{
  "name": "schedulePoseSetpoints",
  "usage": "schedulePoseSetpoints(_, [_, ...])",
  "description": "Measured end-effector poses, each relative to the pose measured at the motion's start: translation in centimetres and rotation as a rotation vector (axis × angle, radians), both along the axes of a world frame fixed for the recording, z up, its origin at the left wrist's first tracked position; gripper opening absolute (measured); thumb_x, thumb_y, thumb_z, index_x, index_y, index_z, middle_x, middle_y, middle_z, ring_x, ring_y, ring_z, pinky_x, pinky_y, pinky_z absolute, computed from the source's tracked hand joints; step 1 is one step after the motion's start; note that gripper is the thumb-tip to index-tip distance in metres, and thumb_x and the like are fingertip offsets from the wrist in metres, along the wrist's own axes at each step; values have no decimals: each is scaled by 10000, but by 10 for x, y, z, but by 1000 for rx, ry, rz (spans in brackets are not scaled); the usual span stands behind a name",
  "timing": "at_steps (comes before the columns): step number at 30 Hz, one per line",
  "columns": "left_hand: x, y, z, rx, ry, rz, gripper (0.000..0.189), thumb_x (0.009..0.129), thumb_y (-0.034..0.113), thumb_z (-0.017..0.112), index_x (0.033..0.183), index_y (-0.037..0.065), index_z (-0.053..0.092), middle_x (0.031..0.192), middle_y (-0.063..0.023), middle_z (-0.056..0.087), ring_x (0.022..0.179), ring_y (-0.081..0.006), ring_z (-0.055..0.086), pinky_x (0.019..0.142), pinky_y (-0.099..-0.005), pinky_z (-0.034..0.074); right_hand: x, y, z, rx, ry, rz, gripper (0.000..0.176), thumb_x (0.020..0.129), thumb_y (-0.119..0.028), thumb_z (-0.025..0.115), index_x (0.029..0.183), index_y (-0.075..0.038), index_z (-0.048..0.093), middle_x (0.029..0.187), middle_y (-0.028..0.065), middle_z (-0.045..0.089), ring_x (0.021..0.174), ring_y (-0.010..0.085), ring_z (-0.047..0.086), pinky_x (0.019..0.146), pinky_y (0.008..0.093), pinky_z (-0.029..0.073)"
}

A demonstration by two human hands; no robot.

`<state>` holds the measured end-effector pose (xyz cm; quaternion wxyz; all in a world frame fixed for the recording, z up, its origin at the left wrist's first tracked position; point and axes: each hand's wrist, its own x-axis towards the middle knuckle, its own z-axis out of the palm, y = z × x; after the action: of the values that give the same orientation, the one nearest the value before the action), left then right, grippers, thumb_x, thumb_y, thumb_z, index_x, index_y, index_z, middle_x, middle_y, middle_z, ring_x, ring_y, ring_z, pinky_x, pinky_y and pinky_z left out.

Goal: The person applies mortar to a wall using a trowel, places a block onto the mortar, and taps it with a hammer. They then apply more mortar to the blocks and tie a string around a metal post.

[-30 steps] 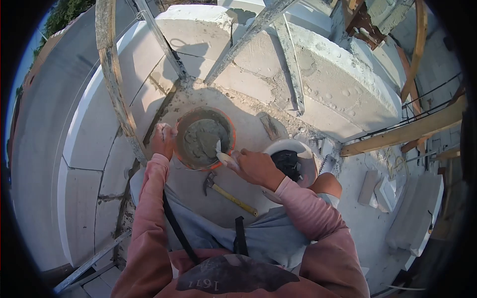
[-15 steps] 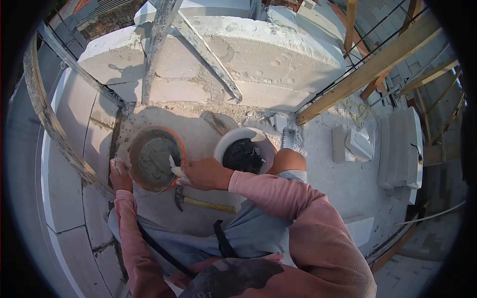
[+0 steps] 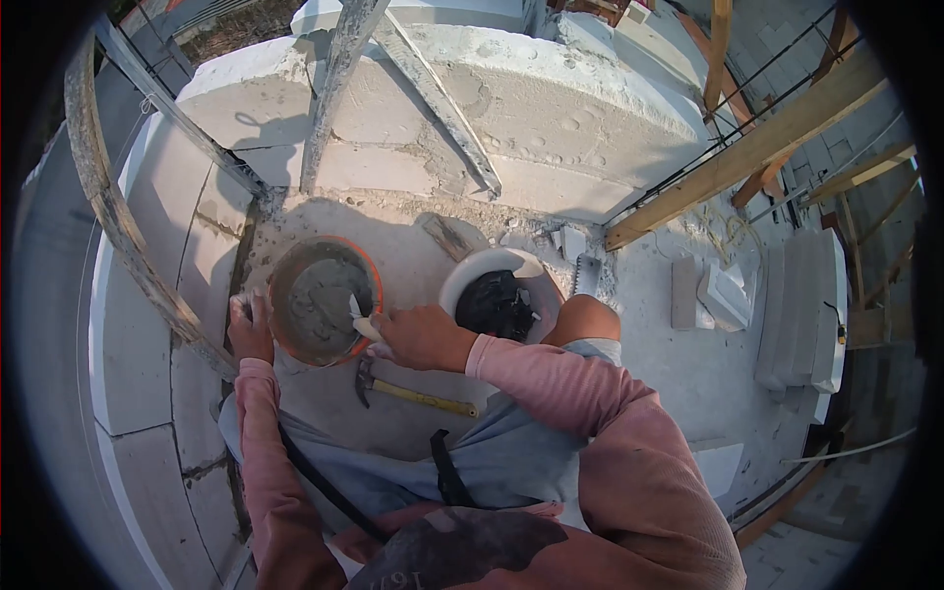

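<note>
My right hand (image 3: 423,337) is closed round the pale handle of a trowel (image 3: 355,309), whose blade dips into grey mortar (image 3: 327,295). The mortar lies in a bucket with an orange rim (image 3: 380,285). At the bucket's left side, my left hand (image 3: 252,329) has its fingers bent at the rim and seems to grip it; the exact contact is partly hidden. A claw hammer (image 3: 418,396) with a yellow handle lies on the floor below the bucket. To the right, a white tub (image 3: 452,287) holds something black and crumpled.
Pale block walls (image 3: 531,138) stand ahead and on the left. A curved wooden strip (image 3: 123,231) and metal props (image 3: 339,88) rise nearby. A toothed tool (image 3: 587,273) and a wood scrap (image 3: 447,238) lie beyond the tub. Cut blocks (image 3: 710,295) and a slanting timber (image 3: 728,162) are on the right.
The whole view has shifted slightly, so everything sits a little higher and further right. The fingers of my left hand have moved slightly at the rim; my right hand still holds the trowel in the mortar.
</note>
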<state>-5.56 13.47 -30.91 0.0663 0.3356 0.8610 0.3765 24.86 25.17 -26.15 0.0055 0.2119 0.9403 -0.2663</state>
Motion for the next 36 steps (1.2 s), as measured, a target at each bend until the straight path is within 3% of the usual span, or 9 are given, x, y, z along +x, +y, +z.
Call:
schedulePoseSetpoints(3, [7,-2,6,71,47,50,303,956,333,673,928,48,574,823,-103,684,755,-223,671,736,-375,519,-2,5,11,-43,-44,-19,537,963,-474,576,1273,-36,560,957,190,680,824,385,702,686,497,551])
schedulePoseSetpoints(8, [4,-7,9,174,-86,106,293,928,294,723,947,39,581,853,-66,686,782,-152,653,757,-335,517,1,18,20,126,163,-79,543,950,-461,604,1247,-8,572,948,180,652,811,374,685,665,475,550])
schedulePoseSetpoints(10, [-7,-7,1,279,-179,63,257,936,256,717,946,36,586,865,-41,691,777,-129,640,752,-307,509,5,26,31,81,192,-92,523,949,-446,616,1236,-10,587,947,179,652,820,371,685,675,471,551])
schedulePoseSetpoints(12, [8,4,24,403,-211,27,241,953,246,701,926,33,591,860,-31,688,765,-103,616,747,-275,500,12,31,36,48,217,-111,502,949,-430,625,1227,-12,599,945,179,650,823,370,682,687,468,551])
schedulePoseSetpoints(18, [18,67,95,479,-424,-42,277,990,303,648,966,32,593,860,-57,693,742,-96,622,700,-248,519,38,52,34,-43,379,-146,374,961,-333,629,1140,-6,643,934,179,653,815,369,668,707,448,538])
schedulePoseSetpoints(24, [24,139,177,691,-663,102,229,986,251,629,1068,40,590,947,-77,706,799,-155,702,662,-270,588,47,67,37,-183,592,-150,185,934,-180,672,927,4,679,848,156,664,751,371,650,666,438,497])
schedulePoseSetpoints(27, [14,150,206,706,-611,88,226,960,239,659,1100,74,595,1028,-60,683,866,-165,682,764,-281,579,42,71,47,-223,689,-162,148,907,-136,704,883,5,664,813,141,652,702,340,639,643,414,487])
schedulePoseSetpoints(32, [-9,138,212,806,-722,133,265,919,186,696,1128,71,580,1042,-60,666,881,-166,673,802,-302,593,24,72,56,-211,617,-172,140,888,-106,730,869,9,652,834,130,631,684,268,627,623,362,486])
schedulePoseSetpoints(36, [-62,151,197,870,-850,198,300,917,193,690,1164,77,564,1046,-64,662,874,-188,668,795,-320,592,-8,71,39,-235,713,-242,133,898,-99,723,872,6,645,853,122,629,707,238,628,638,337,496])
